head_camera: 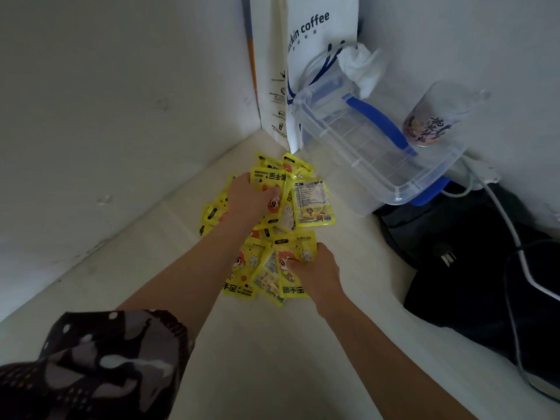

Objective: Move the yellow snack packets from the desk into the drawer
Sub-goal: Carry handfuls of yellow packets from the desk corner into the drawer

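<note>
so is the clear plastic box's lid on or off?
On. The lid sits flat across the clear box, with a printed cup standing on it.

Home desk corner: coffee bag (pixel 315 56), storage box (pixel 378 153)

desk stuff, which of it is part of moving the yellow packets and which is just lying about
Part of the job:
- yellow packets, heaped on the desk
- left hand, gripping packets at the far end of the heap
- right hand, gripping packets at the near end

Just lying about:
- clear plastic box with blue handle
- white coffee bag
- printed cup
- dark bag
- white cable
</note>
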Demonstrator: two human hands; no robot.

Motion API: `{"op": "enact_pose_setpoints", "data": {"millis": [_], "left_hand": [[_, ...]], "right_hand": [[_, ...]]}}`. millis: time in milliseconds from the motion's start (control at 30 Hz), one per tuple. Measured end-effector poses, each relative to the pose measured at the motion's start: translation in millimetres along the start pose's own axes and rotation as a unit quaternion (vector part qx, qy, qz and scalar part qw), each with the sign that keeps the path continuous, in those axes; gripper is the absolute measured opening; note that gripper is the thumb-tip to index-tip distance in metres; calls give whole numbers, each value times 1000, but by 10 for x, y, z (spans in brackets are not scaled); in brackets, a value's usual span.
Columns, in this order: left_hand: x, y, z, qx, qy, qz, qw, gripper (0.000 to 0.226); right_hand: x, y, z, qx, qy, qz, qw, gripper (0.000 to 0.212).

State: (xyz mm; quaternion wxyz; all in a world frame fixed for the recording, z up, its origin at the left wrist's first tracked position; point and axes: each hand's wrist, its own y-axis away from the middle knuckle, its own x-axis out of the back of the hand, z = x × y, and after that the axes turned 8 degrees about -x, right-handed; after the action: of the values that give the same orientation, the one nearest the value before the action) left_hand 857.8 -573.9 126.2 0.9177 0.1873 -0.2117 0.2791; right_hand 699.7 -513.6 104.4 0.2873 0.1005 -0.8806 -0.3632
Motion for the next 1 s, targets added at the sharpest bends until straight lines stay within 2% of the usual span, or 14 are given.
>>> {"op": "enact_pose_setpoints", "data": {"millis": [267,500,767,1000], "left_hand": [[391,707,-252,71,110,23,991,21],[647,1746,-479,87,162,14,983,14],[1027,2922,-873,67,179,-38,981,14],[1245,3768,-1232,39,142,-127,981,13]], "right_hand": [[311,428,270,41,-32,37,998,36],[434,1073,674,62,-92,57,992,36],[268,1907,1527,50,-138,83,986,49],[82,2701,2405,26,-191,124,973,47]]}}
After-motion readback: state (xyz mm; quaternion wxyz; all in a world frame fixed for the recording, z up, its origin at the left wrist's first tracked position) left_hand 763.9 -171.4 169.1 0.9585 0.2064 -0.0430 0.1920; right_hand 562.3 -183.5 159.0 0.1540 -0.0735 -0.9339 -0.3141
